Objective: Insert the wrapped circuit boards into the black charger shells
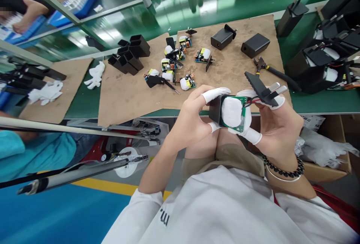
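My left hand (194, 116) and my right hand (274, 124) together hold a small power adapter in front of my chest, below the table's edge. Its black housing (215, 107) is gripped by my left fingers, which wear white finger cots. A green circuit board with a white pad (233, 112) sits at the housing's mouth. My right hand pinches the board and the black plug cover with metal prongs (263, 90), joined to the board by thin wires.
On brown cardboard (129, 94) lie several loose circuit boards (180, 64), empty black housings (131, 56), two closed black adapters (254, 44) and pliers (270, 69). Black bins of parts (323, 60) stand at right. White gloves (95, 75) lie left. Another person's arm (28, 150) is at left.
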